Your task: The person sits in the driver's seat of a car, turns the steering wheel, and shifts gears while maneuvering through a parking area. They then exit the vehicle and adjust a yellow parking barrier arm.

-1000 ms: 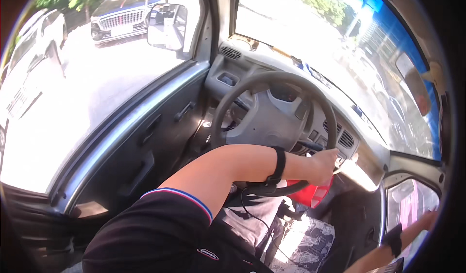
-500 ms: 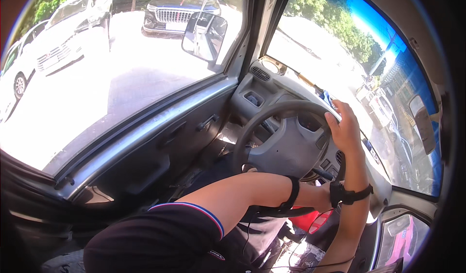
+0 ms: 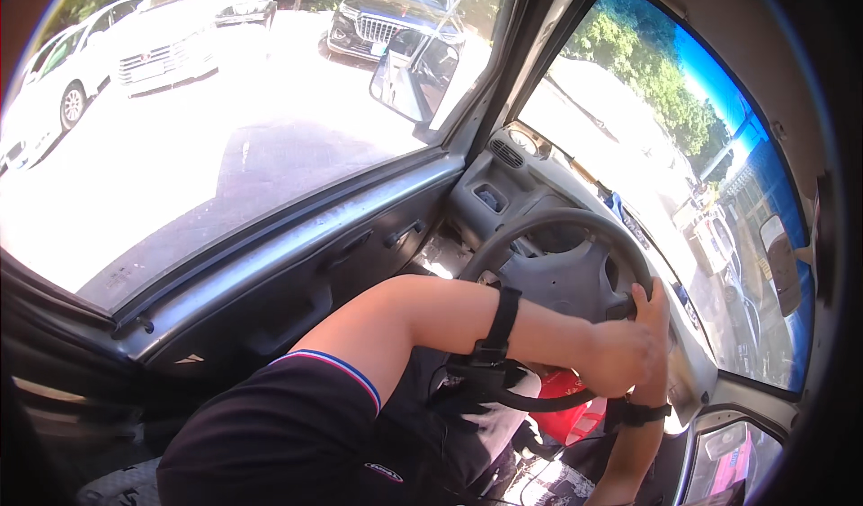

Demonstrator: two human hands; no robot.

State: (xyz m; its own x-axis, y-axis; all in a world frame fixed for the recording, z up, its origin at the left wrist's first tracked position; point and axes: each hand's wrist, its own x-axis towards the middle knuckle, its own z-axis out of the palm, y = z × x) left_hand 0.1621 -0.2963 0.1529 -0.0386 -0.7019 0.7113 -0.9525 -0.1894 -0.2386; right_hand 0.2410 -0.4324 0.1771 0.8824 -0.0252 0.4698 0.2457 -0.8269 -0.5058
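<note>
Inside a vehicle, a dark grey steering wheel (image 3: 530, 225) stands in front of me. My right hand (image 3: 654, 308) is closed round the right side of its rim, thumb toward the hub. My left arm reaches across the wheel, a black strap (image 3: 505, 313) on its forearm. My left hand (image 3: 620, 358) is closed at the lower right of the rim, just below my right hand. It is slightly blurred, and its fingertips are hidden. On my right wrist is a black band (image 3: 640, 412), partly covered by the left hand.
At left, the door (image 3: 297, 277) has a mirror (image 3: 415, 75) outside its window. Beyond stand a black car (image 3: 382, 21) and white cars (image 3: 166, 61). A red item (image 3: 566, 421) lies below the wheel. The dashboard (image 3: 476, 196) runs under a bright windshield.
My right hand has come down the wheel's right side. My left hand has shifted slightly right and now shows in front of the right forearm. The whole view has shifted.
</note>
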